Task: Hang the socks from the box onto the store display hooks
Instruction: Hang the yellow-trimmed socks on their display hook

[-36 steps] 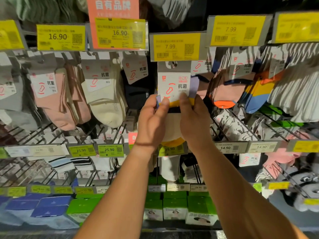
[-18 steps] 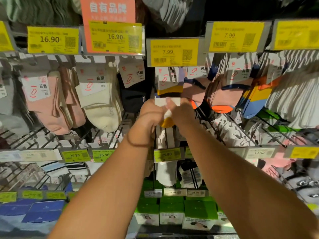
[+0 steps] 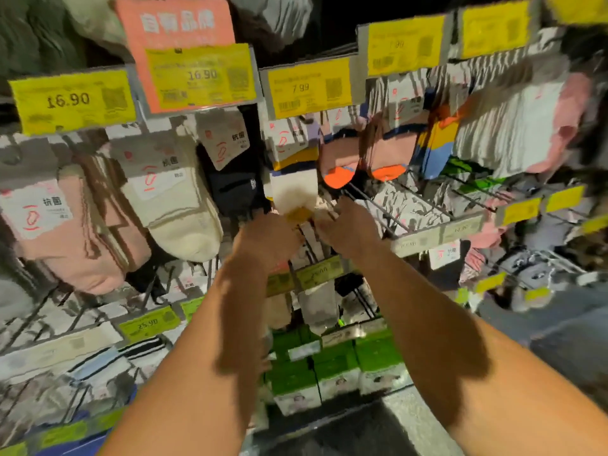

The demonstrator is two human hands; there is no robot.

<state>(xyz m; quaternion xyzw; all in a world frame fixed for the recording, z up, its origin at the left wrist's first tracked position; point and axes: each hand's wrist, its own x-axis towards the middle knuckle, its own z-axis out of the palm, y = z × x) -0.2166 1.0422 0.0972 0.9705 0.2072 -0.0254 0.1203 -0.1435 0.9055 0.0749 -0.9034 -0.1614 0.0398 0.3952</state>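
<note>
A white sock pair with a yellow toe (image 3: 293, 195) hangs lengthwise, toe down, from the display hook under the yellow "7.99" price tag (image 3: 309, 87), its header card (image 3: 285, 139) printed "抗菌". The left hand (image 3: 266, 238) and right hand (image 3: 348, 227) meet at the toe end; motion blur hides whether either grip pinches it. Left hang cream socks (image 3: 177, 205) and pink socks (image 3: 79, 238) under "16.90" tags (image 3: 70, 100). Right hang orange-toed socks (image 3: 340, 166). Bare wire hooks (image 3: 378, 205) jut out just beside the right hand.
</note>
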